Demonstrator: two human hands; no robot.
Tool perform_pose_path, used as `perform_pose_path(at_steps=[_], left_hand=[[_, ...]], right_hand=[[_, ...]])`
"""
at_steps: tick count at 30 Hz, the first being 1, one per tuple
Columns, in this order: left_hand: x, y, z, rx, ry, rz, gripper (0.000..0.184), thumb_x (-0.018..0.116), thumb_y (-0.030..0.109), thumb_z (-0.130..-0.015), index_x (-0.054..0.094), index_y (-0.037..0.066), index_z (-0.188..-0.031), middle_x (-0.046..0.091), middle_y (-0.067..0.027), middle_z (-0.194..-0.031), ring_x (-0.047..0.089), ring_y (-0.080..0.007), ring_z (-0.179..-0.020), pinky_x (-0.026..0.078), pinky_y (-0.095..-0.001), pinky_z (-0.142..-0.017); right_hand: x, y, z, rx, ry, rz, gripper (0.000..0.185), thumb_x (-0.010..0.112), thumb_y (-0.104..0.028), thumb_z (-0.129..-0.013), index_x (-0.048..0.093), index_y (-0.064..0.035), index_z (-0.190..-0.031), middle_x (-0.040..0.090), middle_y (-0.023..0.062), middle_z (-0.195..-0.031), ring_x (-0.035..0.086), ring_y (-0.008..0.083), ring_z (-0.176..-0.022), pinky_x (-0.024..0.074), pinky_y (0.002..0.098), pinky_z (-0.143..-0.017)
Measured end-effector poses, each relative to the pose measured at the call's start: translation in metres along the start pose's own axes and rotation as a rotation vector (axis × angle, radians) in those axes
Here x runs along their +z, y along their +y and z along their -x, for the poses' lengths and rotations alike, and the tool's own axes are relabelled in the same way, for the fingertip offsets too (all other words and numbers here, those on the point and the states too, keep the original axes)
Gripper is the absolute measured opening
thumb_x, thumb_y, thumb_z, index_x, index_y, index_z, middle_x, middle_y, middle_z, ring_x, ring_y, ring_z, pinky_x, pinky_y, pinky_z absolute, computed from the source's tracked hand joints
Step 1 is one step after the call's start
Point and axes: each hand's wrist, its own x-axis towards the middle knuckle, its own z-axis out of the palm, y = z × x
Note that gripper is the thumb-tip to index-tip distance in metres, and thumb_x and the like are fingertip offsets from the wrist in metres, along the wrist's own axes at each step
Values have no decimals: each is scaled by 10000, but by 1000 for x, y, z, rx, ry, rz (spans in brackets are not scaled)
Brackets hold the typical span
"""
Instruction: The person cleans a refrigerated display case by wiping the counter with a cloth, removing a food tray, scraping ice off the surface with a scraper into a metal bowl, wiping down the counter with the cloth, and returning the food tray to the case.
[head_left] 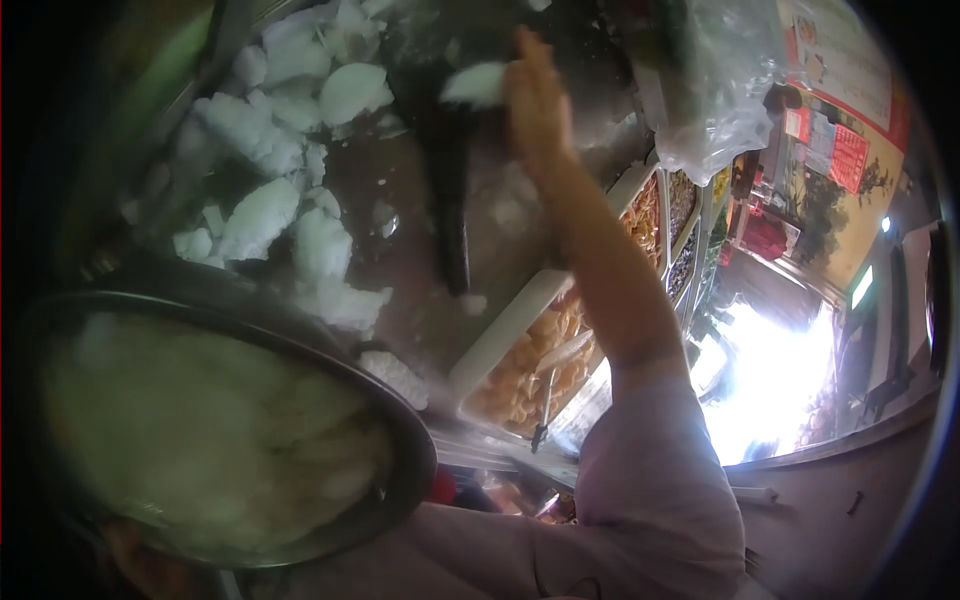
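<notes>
My right hand (538, 105) is stretched out over a dark, wet work surface (400, 195), its fingers extended and seen nearly edge-on. Beside its fingertips lies a white chunk (474, 86); I cannot tell whether they touch. A long dark handle-like tool (455, 225) lies just left of my wrist. At the lower left, my left hand (150, 568) is at the near rim of a large metal basin (415, 455) and appears to grip it; most of the fingers are hidden in shadow. Whitish pieces (220, 430) fill the tilted basin.
Several white chunks (260, 215) are scattered across the surface's left side. Under my forearm stands a tray of pale, shell-like pieces (540, 350) with a utensil in it. More food trays (645, 220) follow, with a clear plastic bag (715, 100) above. Bright light comes from the right.
</notes>
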Motion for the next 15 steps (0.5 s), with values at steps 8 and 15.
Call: perform_pose_path(at_steps=[8, 15], left_hand=[[-2, -5, -8, 16, -113, 50, 555, 591, 118, -723, 496, 11, -1259, 541, -133, -1251, 500, -310, -1150, 394, -458, -1006], [-3, -9, -10, 43, -197, 12, 561, 597, 112, -729, 481, 18, -1270, 535, -124, -1252, 502, -294, -1151, 413, -443, -990]], right_hand=[[7, 62, -109, 611, 251, 425, 545, 505, -348, -906, 482, 63, -1264, 482, 280, -1295, 428, 420, -1234, 295, 464, -1072], [60, 57, -135, -254, -13, 193, 442, 418, -285, -941, 547, 64, -1180, 558, 267, -1188, 508, 411, -1132, 383, 422, -980]])
